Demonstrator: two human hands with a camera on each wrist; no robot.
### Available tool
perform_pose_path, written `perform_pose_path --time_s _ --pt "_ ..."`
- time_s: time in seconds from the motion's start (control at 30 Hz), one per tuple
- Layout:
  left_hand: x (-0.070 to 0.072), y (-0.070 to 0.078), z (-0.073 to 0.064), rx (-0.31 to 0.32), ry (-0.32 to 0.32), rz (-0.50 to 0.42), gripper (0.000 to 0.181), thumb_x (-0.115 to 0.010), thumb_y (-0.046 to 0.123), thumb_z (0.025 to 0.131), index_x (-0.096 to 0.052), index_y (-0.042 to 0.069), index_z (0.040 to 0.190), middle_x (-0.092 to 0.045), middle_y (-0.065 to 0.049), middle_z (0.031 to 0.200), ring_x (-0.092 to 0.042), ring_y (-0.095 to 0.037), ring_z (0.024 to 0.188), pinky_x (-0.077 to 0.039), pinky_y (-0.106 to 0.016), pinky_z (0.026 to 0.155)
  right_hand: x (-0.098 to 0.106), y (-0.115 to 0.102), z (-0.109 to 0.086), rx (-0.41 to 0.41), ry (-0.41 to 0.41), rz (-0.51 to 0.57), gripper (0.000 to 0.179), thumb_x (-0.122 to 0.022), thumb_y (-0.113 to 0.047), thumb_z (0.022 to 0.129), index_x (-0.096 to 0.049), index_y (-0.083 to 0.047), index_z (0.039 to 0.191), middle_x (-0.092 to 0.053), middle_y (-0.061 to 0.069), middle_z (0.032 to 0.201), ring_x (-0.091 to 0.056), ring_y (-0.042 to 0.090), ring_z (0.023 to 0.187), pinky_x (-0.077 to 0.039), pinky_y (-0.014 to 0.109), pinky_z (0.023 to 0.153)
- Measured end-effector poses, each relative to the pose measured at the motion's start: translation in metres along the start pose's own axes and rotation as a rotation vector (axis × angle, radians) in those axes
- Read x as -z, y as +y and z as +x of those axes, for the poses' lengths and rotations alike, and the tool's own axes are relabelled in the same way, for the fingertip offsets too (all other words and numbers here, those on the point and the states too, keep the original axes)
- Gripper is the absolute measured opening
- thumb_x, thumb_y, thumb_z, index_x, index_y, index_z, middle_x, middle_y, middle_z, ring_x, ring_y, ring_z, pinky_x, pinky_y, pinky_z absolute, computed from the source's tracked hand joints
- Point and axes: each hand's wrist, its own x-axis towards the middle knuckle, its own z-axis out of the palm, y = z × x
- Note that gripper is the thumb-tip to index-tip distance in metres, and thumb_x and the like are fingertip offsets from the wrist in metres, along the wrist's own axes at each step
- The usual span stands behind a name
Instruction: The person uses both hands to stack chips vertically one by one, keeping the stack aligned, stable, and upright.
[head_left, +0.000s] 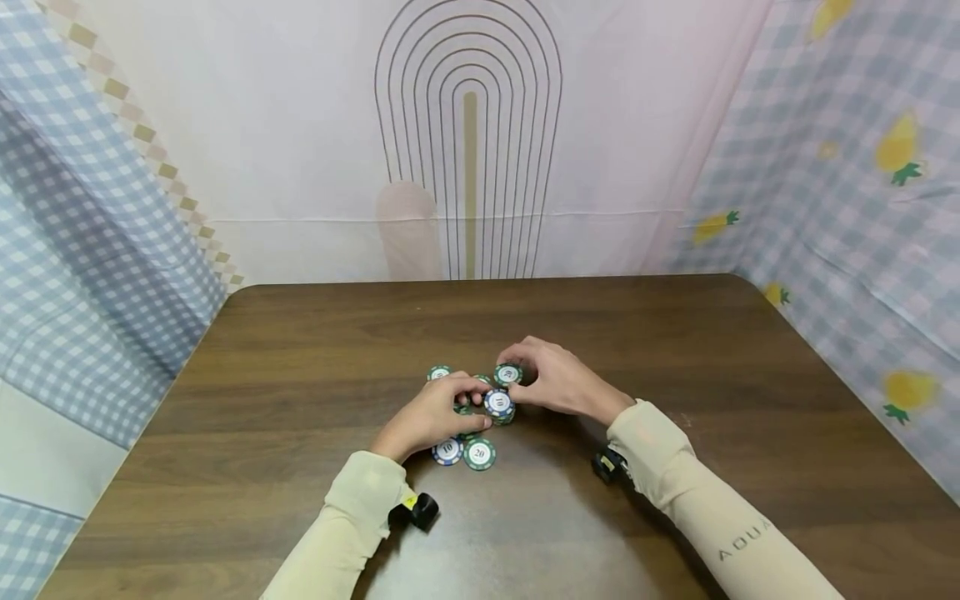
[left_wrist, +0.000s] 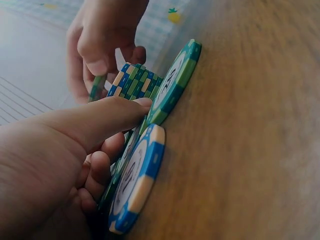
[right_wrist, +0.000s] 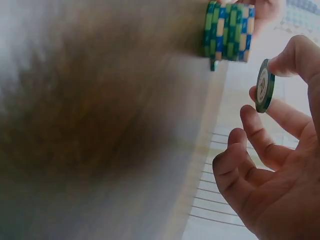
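Between thumb and fingertips my right hand (head_left: 558,379) pinches a green poker chip (right_wrist: 265,86) marked 20, held up behind the stack. A stack of poker chips (head_left: 499,408), green and blue ones mixed, stands upright on the table with a blue 10 chip on top. From the left, the thumb and index finger of my left hand (head_left: 431,412) curve around the side of this stack. Below that hand lie a loose blue chip (head_left: 447,452) marked 10 and a loose green chip (head_left: 480,454) marked 20.
More green chips lie partly hidden under and behind the left hand, one chip (head_left: 438,372) at its far side. All are on a brown wooden table (head_left: 300,350). A patterned curtain (head_left: 315,150) hangs behind the far edge, with checked cloth (head_left: 840,250) on the right.
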Motion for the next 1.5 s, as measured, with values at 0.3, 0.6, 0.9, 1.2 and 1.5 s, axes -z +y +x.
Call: perform_pose_path --time_s 0.3,0.6,0.9,1.2,1.5 --pt "0.005 -0.001 0.000 0.005 0.000 0.014 0.033 -0.083 0.018 0.092 -0.073 0.007 0.122 -0.060 0.002 0.098 -0.055 -0.013 0.091 -0.048 -0.030 0.083 -0.001 -0.017 -0.011 0.028 0.001 -0.041 0.037 -0.073 -0.027 0.085 -0.075 -0.020 0.121 -0.065 -0.005 0.113 -0.058 0.016 0.104 -0.052 0.041 0.082" --pt "0.005 -0.002 0.003 -0.004 -0.005 0.023 0.034 -0.083 0.018 0.092 -0.074 0.009 0.123 -0.060 0.003 0.097 -0.055 -0.012 0.089 -0.048 -0.030 0.082 -0.006 -0.020 -0.018 0.074 -0.026 -0.076 0.044 -0.071 -0.023 0.083 -0.076 -0.027 0.127 -0.063 -0.007 0.117 -0.058 0.018 0.114 -0.053 0.047 0.079" --pt "0.004 -0.001 0.004 -0.015 -0.012 0.021 0.033 -0.083 0.018 0.091 -0.074 0.009 0.122 -0.060 0.004 0.096 -0.054 -0.012 0.088 -0.048 -0.029 0.080 -0.008 -0.016 -0.020 0.088 -0.030 -0.074 0.047 -0.070 -0.021 0.083 -0.075 -0.025 0.130 -0.062 -0.007 0.118 -0.057 0.017 0.115 -0.053 0.045 0.081" --pt "0.001 -0.002 0.002 0.002 -0.006 0.018 0.028 -0.083 0.018 0.092 -0.073 0.011 0.117 -0.060 0.005 0.096 -0.054 -0.012 0.088 -0.047 -0.028 0.080 -0.010 -0.018 -0.021 0.073 -0.059 -0.068 0.048 -0.070 -0.019 0.084 -0.073 -0.024 0.132 -0.062 -0.004 0.120 -0.056 0.019 0.114 -0.052 0.046 0.083" --pt "-0.001 -0.001 0.000 -0.011 0.002 0.027 0.028 -0.084 0.018 0.091 -0.074 0.009 0.116 -0.060 0.004 0.096 -0.054 -0.011 0.088 -0.047 -0.028 0.081 -0.012 -0.020 -0.020 0.011 -0.067 -0.058 0.047 -0.084 -0.034 0.088 -0.071 -0.023 0.131 -0.065 -0.006 0.123 -0.060 0.015 0.111 -0.054 0.046 0.090"
